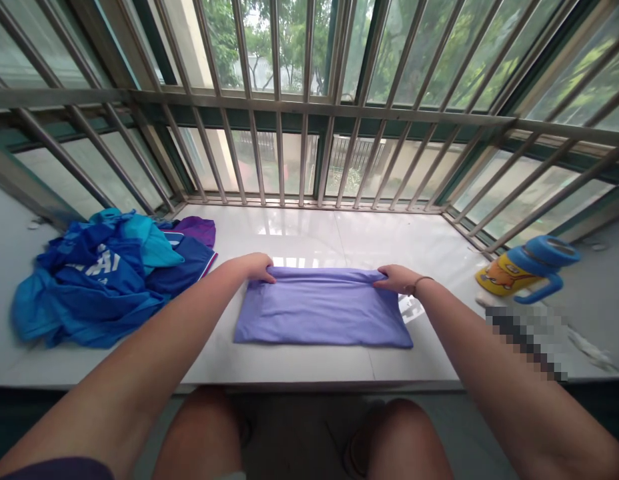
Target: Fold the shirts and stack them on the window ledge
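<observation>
Head view: both hands on a flat, lavender-purple rectangle of soft, folded fabric (324,310), lying right in front of me on the glossy white tiled windowsill (309,233). Long axis runs left-right, roughly parallel to the sill's front edge. Left hand (258,267) pinches the far-left corner, right hand (393,278) pinches the far-right one; thumbs on my side of the edge, fingertips mostly hidden. Neither hand is clearly nearer: they're at opposite ends of the same long edge.

Key relation: I've got the far edge, so the fabric's body lies on my side of the hands. Its near long edge is untouched, close to the sill's front. Some wrinkles run along the length between my grips.

Off to the left, past my left forearm: heaped blue, turquoise and purple clothes (97,280). Right, beyond my right wrist: blue-and-yellow bottle with a handle (519,270). Both well apart from the fabric.
</observation>
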Demonstrator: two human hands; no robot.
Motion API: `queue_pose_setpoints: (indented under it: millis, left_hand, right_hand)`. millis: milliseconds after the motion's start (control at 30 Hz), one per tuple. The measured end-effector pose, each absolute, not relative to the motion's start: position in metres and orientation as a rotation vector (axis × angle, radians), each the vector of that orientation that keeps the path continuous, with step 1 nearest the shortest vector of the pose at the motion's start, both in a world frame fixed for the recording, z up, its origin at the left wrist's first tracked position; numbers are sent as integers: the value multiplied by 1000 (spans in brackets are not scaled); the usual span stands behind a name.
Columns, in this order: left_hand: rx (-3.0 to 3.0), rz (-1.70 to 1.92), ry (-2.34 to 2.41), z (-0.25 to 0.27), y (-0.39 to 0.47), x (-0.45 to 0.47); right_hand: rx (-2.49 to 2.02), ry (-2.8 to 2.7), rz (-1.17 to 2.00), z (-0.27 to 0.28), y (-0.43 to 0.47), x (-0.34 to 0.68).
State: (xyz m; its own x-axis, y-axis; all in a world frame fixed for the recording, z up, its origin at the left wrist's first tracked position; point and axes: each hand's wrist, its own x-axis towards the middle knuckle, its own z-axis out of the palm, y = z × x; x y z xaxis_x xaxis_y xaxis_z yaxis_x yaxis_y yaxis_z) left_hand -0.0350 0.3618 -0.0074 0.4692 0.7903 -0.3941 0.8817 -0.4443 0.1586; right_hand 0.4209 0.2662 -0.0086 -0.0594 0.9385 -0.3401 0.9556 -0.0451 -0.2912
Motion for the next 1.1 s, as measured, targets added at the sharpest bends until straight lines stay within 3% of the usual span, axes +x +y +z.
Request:
queue_pose_setpoints:
  millis: [300, 433, 600, 733, 933, 1100]
  left_hand:
    - [2636, 396, 1422, 61, 304, -70]
    - [2815, 361, 1317, 27, 248, -78]
    - [2719, 7, 1291, -32, 177, -79]
    - [2640, -82, 1462, -41, 139, -64]
    - [2584, 215, 1293, -44, 102, 22]
    - [2507, 327, 1059, -76, 80, 89]
  right_hand:
    - [2356, 2606, -392, 70, 194, 438]
    - [2360, 2717, -260, 33, 143, 433]
    - [2252, 2691, -251, -43, 90, 428]
    - [2440, 2550, -142, -78, 61, 424]
    - [2893, 2349, -237, -88, 63, 403]
    - [2946, 2537, -131, -60, 90, 375]
